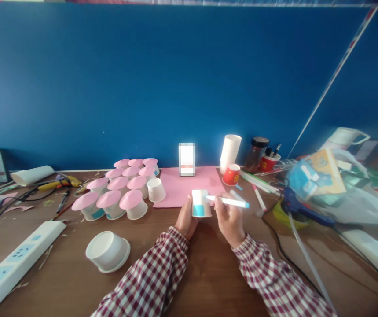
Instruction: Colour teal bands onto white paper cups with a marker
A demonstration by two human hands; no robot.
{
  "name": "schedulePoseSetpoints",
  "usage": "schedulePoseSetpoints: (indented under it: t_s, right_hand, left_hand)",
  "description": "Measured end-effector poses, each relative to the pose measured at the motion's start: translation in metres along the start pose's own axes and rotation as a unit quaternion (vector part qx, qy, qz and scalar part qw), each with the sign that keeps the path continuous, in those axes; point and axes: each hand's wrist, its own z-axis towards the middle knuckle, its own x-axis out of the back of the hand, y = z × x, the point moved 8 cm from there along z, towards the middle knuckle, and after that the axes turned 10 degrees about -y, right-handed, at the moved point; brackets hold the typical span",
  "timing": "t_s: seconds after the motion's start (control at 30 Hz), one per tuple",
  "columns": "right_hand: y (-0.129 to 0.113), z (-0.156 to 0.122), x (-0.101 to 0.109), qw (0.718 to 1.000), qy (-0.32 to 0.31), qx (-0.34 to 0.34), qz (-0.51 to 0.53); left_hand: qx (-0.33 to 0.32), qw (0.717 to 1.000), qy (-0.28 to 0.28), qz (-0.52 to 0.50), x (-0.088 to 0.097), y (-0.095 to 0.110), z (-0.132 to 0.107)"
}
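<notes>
My left hand (186, 219) is wrapped round a small white paper cup (201, 203) with a blue band, held just above the brown table (208, 273). My right hand (230, 220) grips a white marker with a blue cap (229, 201), its tip lying against the cup's side. Both sleeves are red-and-white check. A pink paper sheet (182, 187) lies just behind the cup.
Several pink-topped cups (122, 189) cluster at the left, with a white bowl (108, 252) and power strip (13, 264) nearer. A red cup (231, 175), stacked white cups (230, 152), a pen jar (256, 154) and a blue glue gun (296, 207) with cables crowd the right.
</notes>
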Motion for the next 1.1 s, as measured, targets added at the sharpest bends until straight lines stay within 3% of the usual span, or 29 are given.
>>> schedulePoseSetpoints:
  t_s: [1.1]
  right_hand:
    - [-0.0005, -0.0011, -0.0013, 1.0, -0.006, 0.01, -0.016]
  left_hand:
    - [-0.011, 1.0, 0.009, -0.005, 0.0052, -0.0002, 0.0005]
